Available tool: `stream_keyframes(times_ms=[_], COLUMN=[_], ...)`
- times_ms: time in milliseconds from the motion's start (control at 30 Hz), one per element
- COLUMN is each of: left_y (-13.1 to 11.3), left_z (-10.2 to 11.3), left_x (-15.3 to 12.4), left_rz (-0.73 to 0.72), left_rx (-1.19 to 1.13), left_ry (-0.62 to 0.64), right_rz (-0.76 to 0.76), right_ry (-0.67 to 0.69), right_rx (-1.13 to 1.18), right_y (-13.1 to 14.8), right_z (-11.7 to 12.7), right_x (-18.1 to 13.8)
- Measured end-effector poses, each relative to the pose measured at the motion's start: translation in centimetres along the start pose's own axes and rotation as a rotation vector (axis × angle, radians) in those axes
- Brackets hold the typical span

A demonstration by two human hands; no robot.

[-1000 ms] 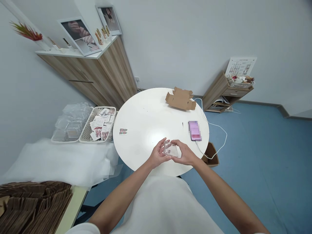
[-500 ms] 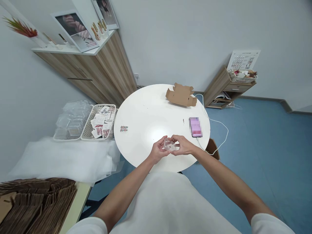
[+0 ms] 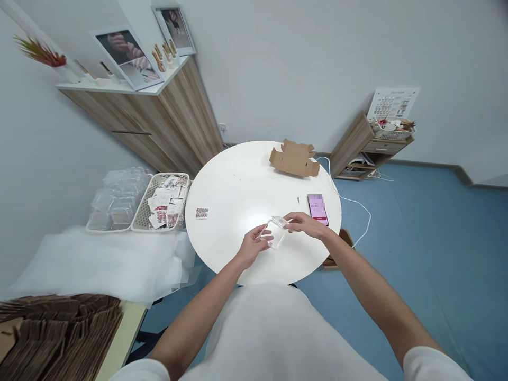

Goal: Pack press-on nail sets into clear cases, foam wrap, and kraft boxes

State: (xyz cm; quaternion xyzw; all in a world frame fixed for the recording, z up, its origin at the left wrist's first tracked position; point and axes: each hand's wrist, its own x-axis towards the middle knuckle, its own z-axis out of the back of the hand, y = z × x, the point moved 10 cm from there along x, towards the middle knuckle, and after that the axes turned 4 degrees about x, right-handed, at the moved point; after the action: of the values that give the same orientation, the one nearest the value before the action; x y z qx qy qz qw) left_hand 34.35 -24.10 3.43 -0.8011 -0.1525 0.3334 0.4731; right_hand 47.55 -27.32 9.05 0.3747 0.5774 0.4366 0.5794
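At a round white table [image 3: 238, 180], a person works a small clear plastic case [image 3: 274, 235], held just above the tabletop near its front edge. The left hand [image 3: 252, 247] cradles the case from the near side with fingers curled loosely round it. The right hand [image 3: 304, 225] pinches its far corner between thumb and forefinger, the other fingers slack. The step in hand appears to be working the case's lid, but whether it is being prised open or pressed shut cannot be told, nor whether anything lies inside. A next move would call for a steady left-hand hold on the base and a light, even pull or press at the pinched corner, since thin clear plastic tends to flex and slip. Just beside the right hand lies a phone [image 3: 318, 208] on a white cable [image 3: 359, 209], its pink screen showing digits that seem to begin "00" and are otherwise unreadable. A flattened cardboard box [image 3: 294, 160] sits at the far edge and a small card of coloured nail tips [image 3: 202, 212] at the left. The print on the wall chart [image 3: 392, 104] and on the cards in the basket [image 3: 161, 203] is too small to read
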Motion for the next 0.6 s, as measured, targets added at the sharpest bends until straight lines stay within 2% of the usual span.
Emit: stream_keyframes(times_ms=[133, 267, 333, 500, 600], left_y=[1.5, 2.2, 2.4, 2.3, 1.5], left_z=[1.5, 1.9, 2.3, 4.8, 5.2], left_x=[-0.5, -1.0, -1.2, -0.7, 0.5], left_rz=[0.067, 0.085, 0.077, 0.003, -0.034], left_rx=[0.060, 0.067, 0.063, 0.058, 0.142], left_ry=[-0.116, -0.134, -0.143, -0.256, -0.243], right_rz=[-0.057, -0.014, -0.028, -0.150, -0.084], right_ry=[-0.131, -0.383, -0.457, -0.403, -0.449], right_rx=[0.091, 0.114, 0.119, 0.016, -0.210], right_y=[-1.8, -3.6, -5.0, -8.0, -6.9], right_z=[1.0, 2.6, 2.9, 1.7, 1.6], right_x=[0.2, 0.4, 0.2, -0.9, -1.8])
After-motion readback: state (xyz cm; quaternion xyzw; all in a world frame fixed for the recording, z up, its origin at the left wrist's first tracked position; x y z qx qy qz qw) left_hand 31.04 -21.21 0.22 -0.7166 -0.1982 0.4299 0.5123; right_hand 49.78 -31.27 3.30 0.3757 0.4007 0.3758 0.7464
